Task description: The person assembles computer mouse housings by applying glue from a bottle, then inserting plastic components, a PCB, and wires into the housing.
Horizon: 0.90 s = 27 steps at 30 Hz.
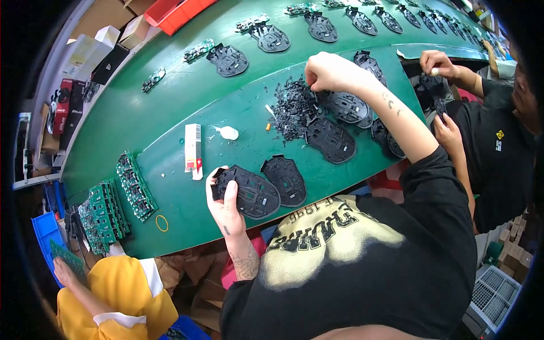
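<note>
My left hand (226, 211) grips a black plastic computer mouse base (253, 195), thumb on top, above the near edge of the green table. Right beside it lies another mouse base (289, 182). My right hand (328, 72) is closed, fingers curled down at the far right side of a heap of small black plastic parts (292, 110). Whatever its fingertips hold, if anything, is hidden. Several more mouse bases (333, 141) lie partly overlapping just below my right forearm and to the right of the heap.
A white box (193, 148), a white blob-like item (228, 133) and an orange rubber band (162, 223) lie leftward. Green circuit boards (105, 215) are stacked at left. Mouse bases and boards line the far belt (130, 107). Co-workers sit on both sides, one holding black parts (435, 93).
</note>
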### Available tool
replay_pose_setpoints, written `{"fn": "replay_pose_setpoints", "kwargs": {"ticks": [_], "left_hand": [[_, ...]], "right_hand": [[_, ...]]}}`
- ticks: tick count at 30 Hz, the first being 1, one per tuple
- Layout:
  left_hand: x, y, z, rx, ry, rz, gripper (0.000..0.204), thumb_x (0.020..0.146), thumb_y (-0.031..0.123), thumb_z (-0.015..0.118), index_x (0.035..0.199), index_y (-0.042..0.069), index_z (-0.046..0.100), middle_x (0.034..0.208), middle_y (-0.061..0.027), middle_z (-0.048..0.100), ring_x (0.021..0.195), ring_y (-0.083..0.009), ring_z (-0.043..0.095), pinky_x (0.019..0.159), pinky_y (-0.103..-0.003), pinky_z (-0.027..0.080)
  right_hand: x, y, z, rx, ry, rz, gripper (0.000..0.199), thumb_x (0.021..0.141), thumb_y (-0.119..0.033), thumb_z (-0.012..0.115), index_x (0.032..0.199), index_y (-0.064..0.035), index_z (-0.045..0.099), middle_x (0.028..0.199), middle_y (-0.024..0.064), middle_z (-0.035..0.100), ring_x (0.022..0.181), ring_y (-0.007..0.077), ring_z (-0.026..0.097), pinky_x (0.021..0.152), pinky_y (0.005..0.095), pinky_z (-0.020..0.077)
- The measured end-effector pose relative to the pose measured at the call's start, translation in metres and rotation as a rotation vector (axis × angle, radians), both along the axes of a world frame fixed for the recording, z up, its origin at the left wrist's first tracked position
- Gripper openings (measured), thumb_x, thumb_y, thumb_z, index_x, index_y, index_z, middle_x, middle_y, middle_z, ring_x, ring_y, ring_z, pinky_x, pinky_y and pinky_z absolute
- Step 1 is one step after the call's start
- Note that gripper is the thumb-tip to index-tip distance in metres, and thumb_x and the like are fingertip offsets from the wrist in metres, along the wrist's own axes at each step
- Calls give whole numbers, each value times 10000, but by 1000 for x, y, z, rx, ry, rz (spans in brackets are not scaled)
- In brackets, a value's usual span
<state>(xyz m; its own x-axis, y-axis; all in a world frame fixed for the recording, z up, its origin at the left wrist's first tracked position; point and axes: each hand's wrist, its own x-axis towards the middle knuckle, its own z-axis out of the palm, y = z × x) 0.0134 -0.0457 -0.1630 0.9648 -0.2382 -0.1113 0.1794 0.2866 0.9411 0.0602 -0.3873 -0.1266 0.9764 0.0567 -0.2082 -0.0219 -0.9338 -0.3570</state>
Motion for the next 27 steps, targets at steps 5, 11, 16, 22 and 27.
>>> {"fn": "replay_pose_setpoints", "kwargs": {"ticks": [5,11,16,22,27], "left_hand": [[-1,-4,2,-1,12,12,295,856,27,568,1137,-20,495,1025,-76,539,892,-126,538,814,-261,458],[5,-22,11,215,-253,105,392,839,18,571,1218,2,474,1021,-74,544,834,-120,555,712,-243,491],[3,-36,35,191,-122,55,389,857,32,585,1222,19,450,977,-72,551,718,-95,577,457,-199,486],[0,-44,41,235,-216,81,374,842,57,620,1184,28,474,990,-46,534,833,-93,540,669,-203,468],[2,-41,36,244,-307,108,376,834,52,633,1175,16,477,1066,-56,513,919,-114,521,797,-243,442]], "right_hand": [[3,-2,-4,-9,27,-13,118,602,-64,673,719,-47,670,733,126,655,732,276,642,661,363,511],[-3,-1,26,292,-183,-132,128,703,-117,660,733,0,619,648,56,589,635,114,567,578,252,452],[-37,64,39,1064,-129,-77,110,802,-69,627,898,-16,638,787,-22,566,712,48,516,615,193,416],[-65,129,38,822,-480,-143,136,708,8,672,840,-22,683,816,52,650,819,139,610,739,257,475],[-59,141,23,696,-610,-95,93,683,-24,708,766,-34,667,943,55,641,963,180,588,845,311,449]]}}
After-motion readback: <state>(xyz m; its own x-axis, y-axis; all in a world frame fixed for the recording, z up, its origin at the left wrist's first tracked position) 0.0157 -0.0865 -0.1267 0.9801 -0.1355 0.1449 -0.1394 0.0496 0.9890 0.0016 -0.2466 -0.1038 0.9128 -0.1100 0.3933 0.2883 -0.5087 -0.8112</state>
